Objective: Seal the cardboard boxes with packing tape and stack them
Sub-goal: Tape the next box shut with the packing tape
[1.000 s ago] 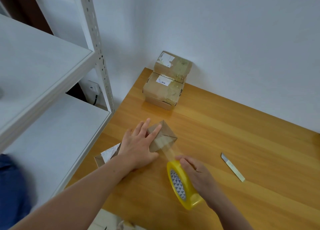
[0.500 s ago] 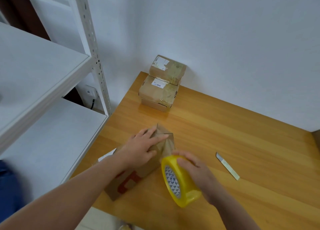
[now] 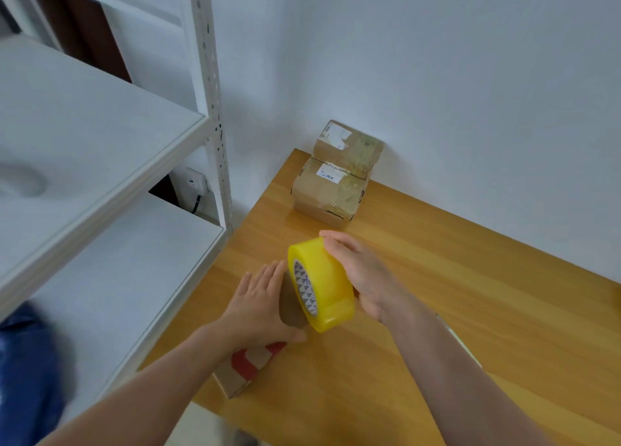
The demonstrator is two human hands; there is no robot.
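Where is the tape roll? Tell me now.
Head view, centre: tape roll in the right hand, just over the box under the left hand.

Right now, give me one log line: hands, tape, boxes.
left hand: presses on box | right hand: grips tape roll above box | two taped boxes: far corner of table | step: sealing, not stacked

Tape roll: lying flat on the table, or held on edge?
Held on edge. The right hand grips the roll by its rim, core facing the left hand on the box.
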